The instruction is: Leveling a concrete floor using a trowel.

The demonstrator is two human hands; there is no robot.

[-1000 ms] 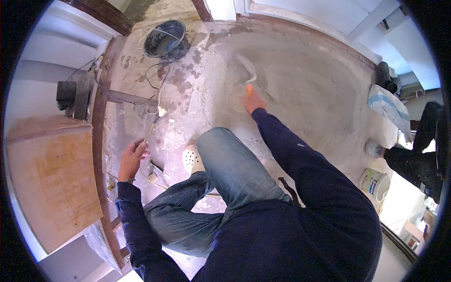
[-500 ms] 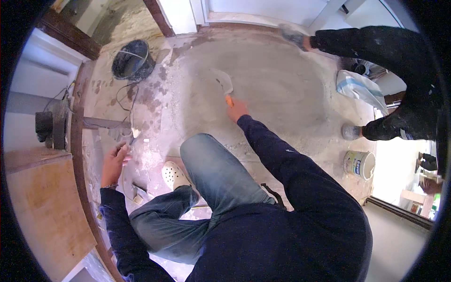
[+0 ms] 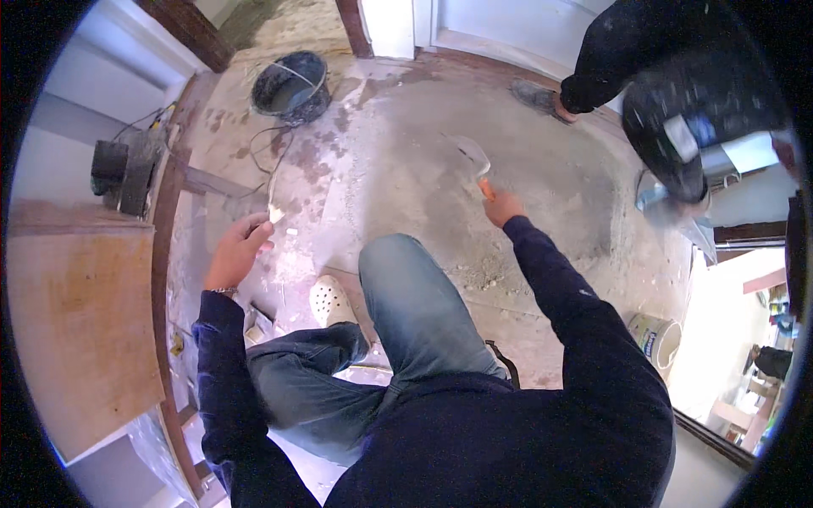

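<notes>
My right hand (image 3: 506, 208) grips the orange handle of a trowel (image 3: 476, 157). Its pale blade lies at a wide patch of grey, wet-looking mortar (image 3: 406, 178) spread over the floor. My left hand (image 3: 240, 251) hangs over the floor on the left with fingers loosely bent and apart, and nothing shows in it. Close to its fingertips is a small whitish piece (image 3: 275, 214) at the end of a thin dark cable (image 3: 271, 161). Crumbs of mortar (image 3: 487, 275) lie between my right arm and my raised knee.
A black bucket (image 3: 290, 89) with grey contents stands far left. A person's dusty shoe (image 3: 535, 95) rests at the patch's far edge; their other leg (image 3: 682, 169) is on the right. A white tub (image 3: 654, 340) stands near right. A wooden panel (image 3: 85, 330) borders the left.
My view has swung, shifting the scene. The trowel has moved slightly right with my right hand. At the right, the other person's nearer foot has shifted, blurred by motion. My left hand looks much the same.
</notes>
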